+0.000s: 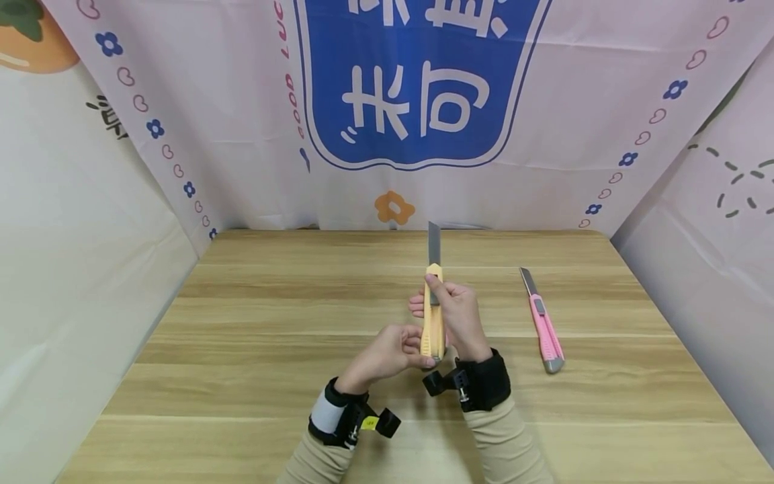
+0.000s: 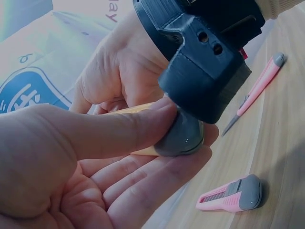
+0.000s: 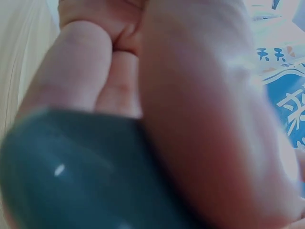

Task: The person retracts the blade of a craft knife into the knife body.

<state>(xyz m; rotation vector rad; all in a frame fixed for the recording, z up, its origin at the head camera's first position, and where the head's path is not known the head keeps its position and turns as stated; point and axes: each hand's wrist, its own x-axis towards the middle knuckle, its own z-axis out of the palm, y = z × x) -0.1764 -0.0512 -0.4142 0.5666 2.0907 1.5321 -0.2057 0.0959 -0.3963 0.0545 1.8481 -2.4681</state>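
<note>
A yellow utility knife (image 1: 432, 329) stands nearly upright above the table, its long grey blade (image 1: 434, 243) extended toward the back wall. My left hand (image 1: 390, 353) pinches its lower end; in the left wrist view the thumb lies against the grey end cap (image 2: 183, 138). Higher on the handle, my right hand (image 1: 462, 312) grips it with the thumb near the slider. The grey cap (image 3: 71, 176) fills the lower left of the right wrist view, blurred. On the table to the right lies a pink utility knife (image 1: 547, 336) with its blade out.
A second pink utility knife (image 2: 231, 193) lies on the table in the left wrist view, no blade showing past its handle; my right hand mostly hides it from the head view. Printed cloth (image 1: 242, 168) hangs along the wooden table's (image 1: 272, 302) back edge and sides.
</note>
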